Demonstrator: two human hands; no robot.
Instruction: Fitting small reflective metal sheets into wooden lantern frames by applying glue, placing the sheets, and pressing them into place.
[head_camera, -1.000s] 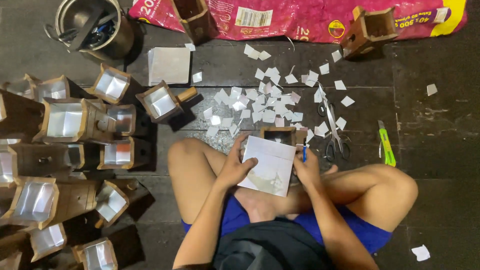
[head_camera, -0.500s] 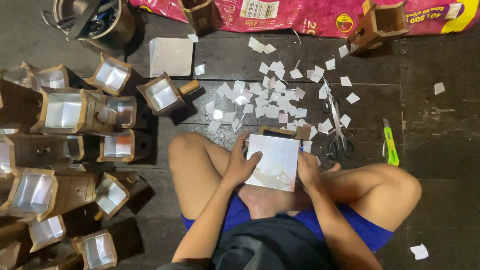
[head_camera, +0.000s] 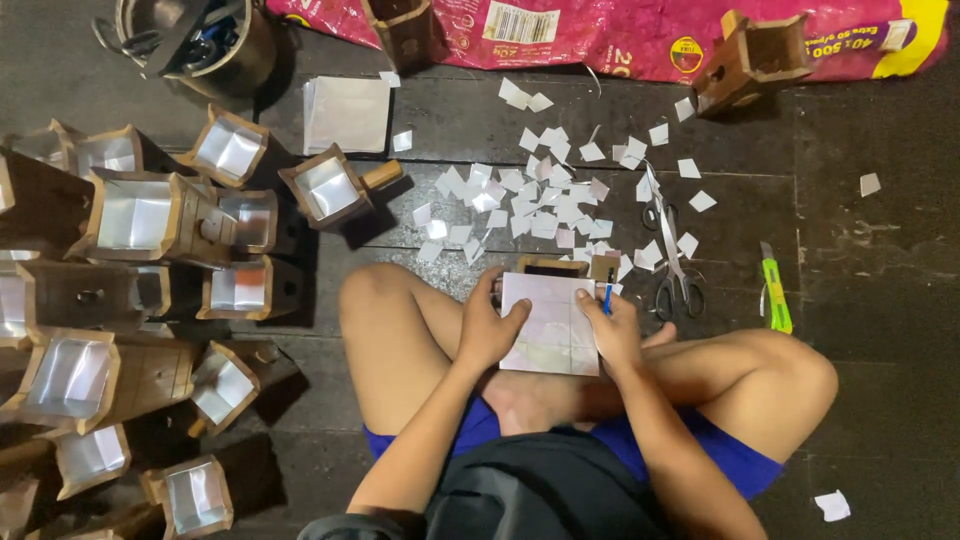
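We see little changed — left hand (head_camera: 492, 330) and right hand (head_camera: 612, 330) still clamp the white sheet (head_camera: 550, 322); right also grips a blue pen (head_camera: 607, 297).

White sheet (head_camera: 552, 322) with a faint ruled grid is showing pale grey lines. Pen (head_camera: 607, 298) is showing blue. Scattered paper squares (head_camera: 540, 195) are reading white against the dark grey floor (head_camera: 880, 250). Wooden boxes (head_camera: 140, 215) are showing brown outside, silver-white lining inside. Utility knife (head_camera: 775, 300) is showing bright green. Sack (head_camera: 620, 35) is showing magenta with a yellow end. Shorts (head_camera: 730, 455) are showing blue.
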